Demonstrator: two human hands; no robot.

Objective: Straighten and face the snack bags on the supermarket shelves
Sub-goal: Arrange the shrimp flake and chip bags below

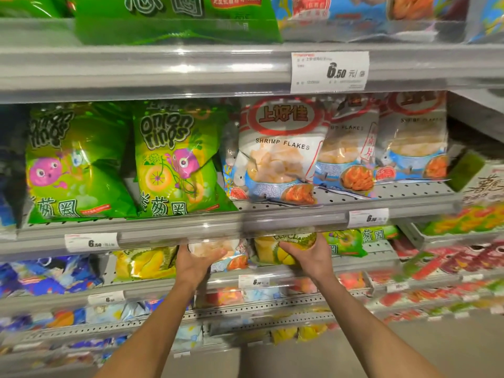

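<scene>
Both my arms reach into the third shelf from the top, under the clear price rail. My left hand (pixel 195 259) grips a white shrimp-flakes bag (pixel 231 257) from its left side. My right hand (pixel 305 253) grips a yellow durian chips bag (pixel 268 251) from its right side. The tops of both bags are hidden behind the rail. Another yellow durian bag (pixel 144 264) lies to the left and a green onion-rings bag (pixel 346 242) to the right.
The shelf above holds two green onion-rings bags (pixel 174 159) and three white shrimp-flakes bags (pixel 275 151), which lean and overlap. Price tags (pixel 330 72) hang on the rails. Lower shelves (pixel 245 309) carry blurred mixed snack bags. Grey floor shows at the bottom right.
</scene>
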